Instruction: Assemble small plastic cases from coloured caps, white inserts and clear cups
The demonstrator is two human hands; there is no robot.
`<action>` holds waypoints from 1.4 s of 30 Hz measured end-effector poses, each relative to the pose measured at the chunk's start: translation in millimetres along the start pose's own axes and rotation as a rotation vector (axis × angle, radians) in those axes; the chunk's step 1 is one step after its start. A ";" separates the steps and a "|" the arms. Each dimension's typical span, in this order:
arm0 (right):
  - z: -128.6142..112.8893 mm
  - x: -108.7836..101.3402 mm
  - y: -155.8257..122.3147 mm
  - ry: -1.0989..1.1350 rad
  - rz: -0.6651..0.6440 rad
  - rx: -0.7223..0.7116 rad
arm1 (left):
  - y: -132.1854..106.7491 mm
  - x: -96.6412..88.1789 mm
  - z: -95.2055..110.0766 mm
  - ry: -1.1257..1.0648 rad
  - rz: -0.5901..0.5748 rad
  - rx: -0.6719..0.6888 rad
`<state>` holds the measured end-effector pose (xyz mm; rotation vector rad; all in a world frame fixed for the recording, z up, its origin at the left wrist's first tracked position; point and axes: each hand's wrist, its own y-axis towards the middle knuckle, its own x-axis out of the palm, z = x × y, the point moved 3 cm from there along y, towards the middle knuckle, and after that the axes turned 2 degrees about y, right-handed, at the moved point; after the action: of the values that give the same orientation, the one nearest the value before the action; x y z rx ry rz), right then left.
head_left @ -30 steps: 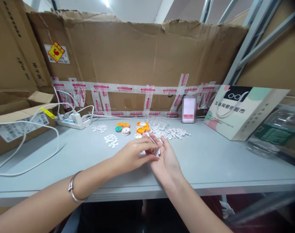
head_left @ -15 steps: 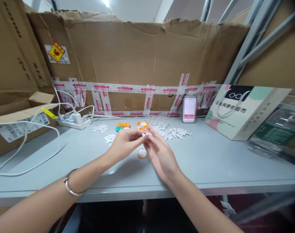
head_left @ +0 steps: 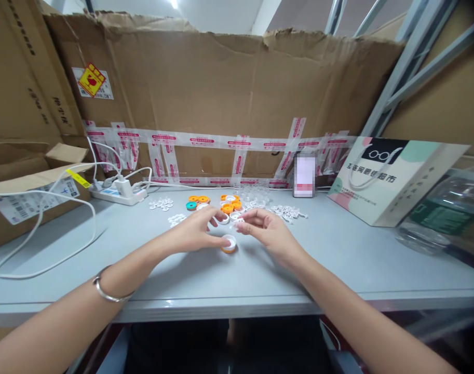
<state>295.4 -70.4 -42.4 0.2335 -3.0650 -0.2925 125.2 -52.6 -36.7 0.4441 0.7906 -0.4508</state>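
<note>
My right hand [head_left: 273, 234] pinches a small white plastic piece [head_left: 239, 222] between thumb and fingertips. My left hand [head_left: 198, 229] is open, its fingers spread and curved over the table. Its thumb tip is at the left side of a round white-and-orange piece [head_left: 229, 244] lying on the table; whether it presses on it I cannot tell. Just behind the hands lie orange and white round parts [head_left: 229, 206], partly hidden by fingers. Orange and teal round parts [head_left: 191, 206] lie farther left.
Small white discs [head_left: 161, 203] and a heap of small white parts [head_left: 288, 213] lie on the table, with clear plastic parts [head_left: 256, 194] behind. A phone [head_left: 304, 176] leans at the back. Power strip [head_left: 120, 193] and cables stand left; a paper bag [head_left: 388, 182] and bottle [head_left: 431, 223] right.
My hands were together over a small white piece and have moved apart. The left has let go and lowered its thumb beside the round white-and-orange piece; the right keeps hold of a white piece.
</note>
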 end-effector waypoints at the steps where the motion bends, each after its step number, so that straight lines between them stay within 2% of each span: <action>1: 2.4 -2.0 2.5 -0.071 -0.054 0.008 | 0.2 1.6 -1.8 0.048 -0.043 0.003; 3: 7.7 -2.8 6.5 -0.193 -0.129 -0.001 | 1.3 6.6 -3.1 0.107 -0.089 0.024; 6: 13.1 1.6 9.7 -0.301 -0.176 -0.041 | 3.7 14.4 -3.1 0.140 -0.091 0.055; 14: 6.9 8.5 6.3 -0.477 -0.153 -0.178 | 5.1 17.7 -3.0 0.139 -0.094 0.084; 23: 9.6 12.2 5.2 -0.603 -0.201 -0.344 | 6.3 18.3 -4.6 0.092 -0.112 0.069; 28: 11.3 13.9 3.0 -0.626 -0.230 -0.340 | 6.7 19.9 -8.0 0.073 -0.115 0.063; 38: 17.4 11.3 2.9 -0.539 -0.188 -0.274 | 5.9 21.3 -7.7 -0.014 -0.160 0.065; 42: 7.1 8.6 2.3 -0.516 -0.202 -0.276 | 4.9 19.9 -6.2 -0.011 -0.146 0.057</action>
<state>286.1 -68.2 -48.6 0.5270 -3.4395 -0.9104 136.6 -49.6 -54.6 0.4384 0.8044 -0.6121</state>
